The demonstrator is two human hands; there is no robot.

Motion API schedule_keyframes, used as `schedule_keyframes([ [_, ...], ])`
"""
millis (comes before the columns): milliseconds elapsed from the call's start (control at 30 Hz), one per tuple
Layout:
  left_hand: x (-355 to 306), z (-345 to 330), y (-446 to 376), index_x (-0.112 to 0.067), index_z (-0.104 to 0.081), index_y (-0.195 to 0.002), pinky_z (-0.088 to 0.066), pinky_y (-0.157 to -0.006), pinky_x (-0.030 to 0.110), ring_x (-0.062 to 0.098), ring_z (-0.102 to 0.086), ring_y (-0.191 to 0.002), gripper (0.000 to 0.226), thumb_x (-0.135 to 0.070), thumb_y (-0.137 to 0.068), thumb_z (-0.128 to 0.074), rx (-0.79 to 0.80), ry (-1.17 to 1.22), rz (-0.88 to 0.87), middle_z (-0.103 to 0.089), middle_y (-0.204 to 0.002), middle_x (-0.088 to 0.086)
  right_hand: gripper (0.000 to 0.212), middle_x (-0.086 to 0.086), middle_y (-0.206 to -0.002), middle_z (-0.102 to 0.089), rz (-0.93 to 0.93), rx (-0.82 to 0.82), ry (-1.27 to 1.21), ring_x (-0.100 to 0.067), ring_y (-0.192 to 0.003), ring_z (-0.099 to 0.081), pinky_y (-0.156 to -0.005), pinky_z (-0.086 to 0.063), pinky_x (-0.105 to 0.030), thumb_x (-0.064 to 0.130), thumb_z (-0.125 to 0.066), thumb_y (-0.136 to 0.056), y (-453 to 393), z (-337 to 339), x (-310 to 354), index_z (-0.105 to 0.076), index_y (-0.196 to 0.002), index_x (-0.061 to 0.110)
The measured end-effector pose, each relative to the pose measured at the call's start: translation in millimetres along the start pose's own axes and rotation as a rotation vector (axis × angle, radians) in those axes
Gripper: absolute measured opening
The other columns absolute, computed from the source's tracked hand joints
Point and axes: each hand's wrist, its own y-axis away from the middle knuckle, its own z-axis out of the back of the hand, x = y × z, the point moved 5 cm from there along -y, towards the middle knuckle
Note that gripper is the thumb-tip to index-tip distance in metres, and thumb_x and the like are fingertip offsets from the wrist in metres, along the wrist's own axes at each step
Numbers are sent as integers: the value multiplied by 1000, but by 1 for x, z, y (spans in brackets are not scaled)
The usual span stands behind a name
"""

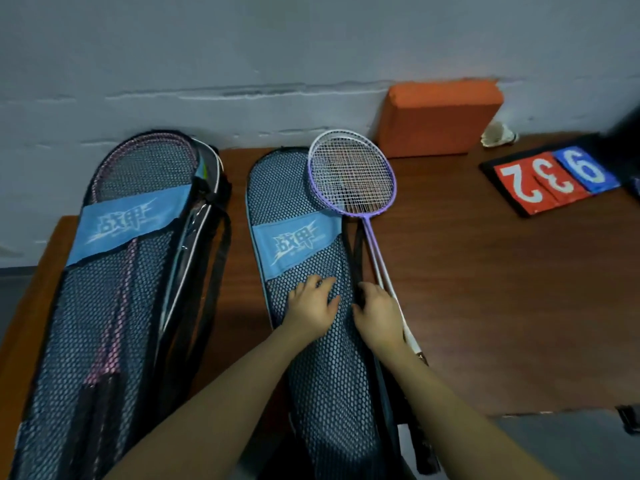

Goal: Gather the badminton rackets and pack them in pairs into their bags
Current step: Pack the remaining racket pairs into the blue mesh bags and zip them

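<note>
Two mesh racket bags with light-blue labels lie on the brown table [485, 271]. The left bag [114, 306] holds pink rackets [117, 271], seen through the mesh. The middle bag [304, 216] lies flat. A purple racket and a white racket [351, 174] lie stacked at its right edge, heads partly on the bag. My left hand [311, 304] rests flat on the middle bag's mesh with fingers spread. My right hand [379, 313] grips the bag's black strap [356, 244] at its right edge, next to the racket shafts.
An orange foam block [440, 119] leans against the white wall at the back. A shuttlecock [498, 135] lies to its right. A flip scoreboard [554, 178] with red and blue number cards sits at the far right. The table's front edge runs at lower right.
</note>
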Motion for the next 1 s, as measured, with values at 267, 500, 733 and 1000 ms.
schedule_keyframes([
  [267,-8,35,-27,-9,-47,-131,-47,-90,31,20,-56,-99,53,-32,-87,-62,-165,565,34,-46,-114,3,37,15,-94,-56,83,-39,-390,4,-84,-52,-77,-38,-6,-1,-61,-80,9,28,24,-61,-115,10],
  [500,-9,57,-40,-8,-55,-122,-47,-84,27,21,-60,-96,48,-23,-80,-71,-115,699,217,-58,-107,5,35,9,-83,-56,118,52,-508,-1,-73,-53,-69,-39,-8,-5,-65,-77,0,36,38,-67,-108,13],
  [733,0,66,-40,2,-61,-113,-48,-82,32,29,-61,-93,35,6,-79,-63,-108,963,359,-64,-104,20,19,-1,-88,-64,101,113,-581,2,-75,-56,-72,-40,-8,2,-65,-84,-11,41,38,-69,-100,12],
  [1000,29,98,-3,-2,-66,-107,-50,-69,8,12,-64,-82,29,4,-79,-63,-512,1065,300,-68,-93,8,35,-11,-105,-59,-173,-179,-170,-29,-95,-59,-86,-47,-39,16,-65,-84,-25,47,-36,-61,-118,10],
])
